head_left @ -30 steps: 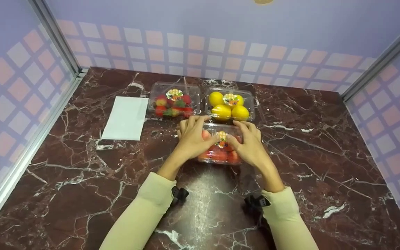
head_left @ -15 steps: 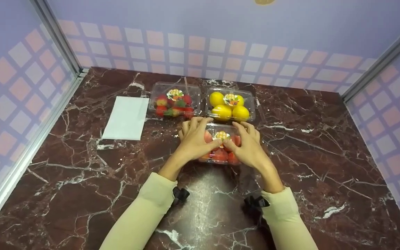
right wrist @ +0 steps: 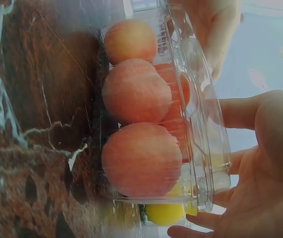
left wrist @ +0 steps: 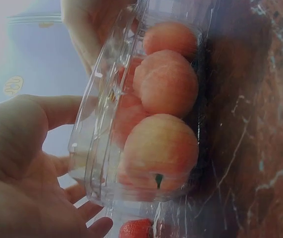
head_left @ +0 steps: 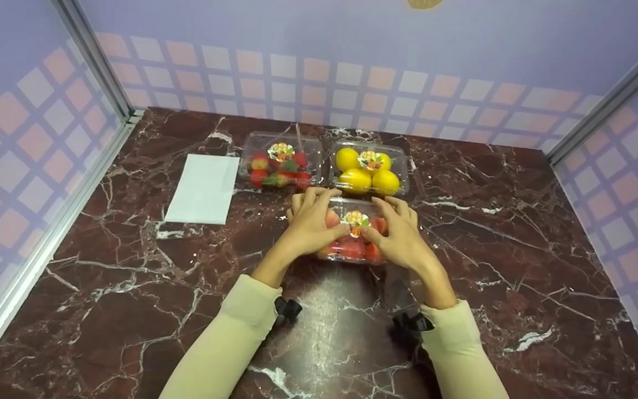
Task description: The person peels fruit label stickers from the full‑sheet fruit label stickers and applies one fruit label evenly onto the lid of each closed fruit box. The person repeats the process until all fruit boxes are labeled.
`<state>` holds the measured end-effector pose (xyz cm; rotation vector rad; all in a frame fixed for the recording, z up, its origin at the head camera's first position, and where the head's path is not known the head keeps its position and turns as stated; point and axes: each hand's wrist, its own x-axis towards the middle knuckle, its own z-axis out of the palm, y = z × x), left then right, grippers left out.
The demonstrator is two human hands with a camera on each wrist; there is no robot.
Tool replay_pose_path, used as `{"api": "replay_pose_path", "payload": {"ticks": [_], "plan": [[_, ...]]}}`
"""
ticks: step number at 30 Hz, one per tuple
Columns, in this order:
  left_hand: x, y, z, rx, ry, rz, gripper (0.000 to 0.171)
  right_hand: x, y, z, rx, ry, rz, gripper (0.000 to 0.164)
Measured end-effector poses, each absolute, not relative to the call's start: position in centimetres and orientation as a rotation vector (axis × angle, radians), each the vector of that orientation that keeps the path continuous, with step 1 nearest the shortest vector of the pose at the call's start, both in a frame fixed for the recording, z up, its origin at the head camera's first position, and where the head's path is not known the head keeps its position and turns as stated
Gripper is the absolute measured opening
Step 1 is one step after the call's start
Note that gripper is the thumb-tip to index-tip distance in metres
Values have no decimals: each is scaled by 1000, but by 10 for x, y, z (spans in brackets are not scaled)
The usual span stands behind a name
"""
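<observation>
A clear plastic fruit box (head_left: 346, 260) with a round fruit sticker (head_left: 355, 220) on its lid stands at the middle of the table. Inside, several pinkish-orange fruits (left wrist: 167, 84), apple- or peach-like, show through the walls. My left hand (head_left: 309, 226) grips the box's left side, thumb on the lid and fingers bent over the far edge. On the opposite side my right hand (head_left: 402, 235) holds it likewise, its thumb (right wrist: 238, 113) against the lid. The lid (right wrist: 213, 148) sits on the box in both wrist views.
Behind stand two more clear boxes: a left one (head_left: 247, 145) with red fruits and strawberries, and a right one (head_left: 404, 166) with lemons (head_left: 356, 180). A white sheet (head_left: 204, 189) lies to the left on the dark marbled table (head_left: 130, 299). Patterned walls (head_left: 319, 33) enclose the table.
My thumbs have shifted slightly on the lid, leaving more of the sticker and fruit showing. Both hands stay at the box, which has hardly moved.
</observation>
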<state>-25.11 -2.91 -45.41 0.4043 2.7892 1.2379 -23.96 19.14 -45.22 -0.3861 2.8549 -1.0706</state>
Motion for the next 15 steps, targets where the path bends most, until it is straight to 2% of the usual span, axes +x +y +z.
{"api": "replay_pose_path", "payload": {"ticks": [15], "plan": [[-254,-44,-447,418,2752,1238,68,-243,207,-449,-448,2819,-1124,65]]}}
